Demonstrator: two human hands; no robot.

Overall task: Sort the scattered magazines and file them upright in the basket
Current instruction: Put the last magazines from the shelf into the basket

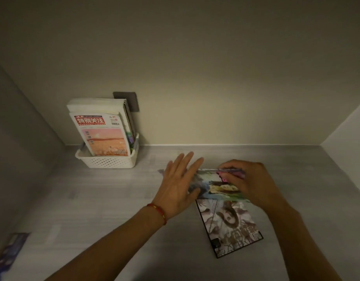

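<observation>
A white perforated basket (109,162) stands at the back left against the wall, with several magazines upright in it; the front one (103,134) has a red title and an orange cover. My right hand (249,180) grips the far edge of a colourful magazine (215,186) and tilts it up off the desk. My left hand (180,184) lies flat with fingers spread on that magazine's left side. Under it, nearer to me, lies a magazine with a black-bordered grey cover (234,226).
The grey desk (106,201) is boxed in by walls on the left, back and right. A blue magazine (9,251) lies at the front left edge. A dark wall plate (132,102) sits behind the basket.
</observation>
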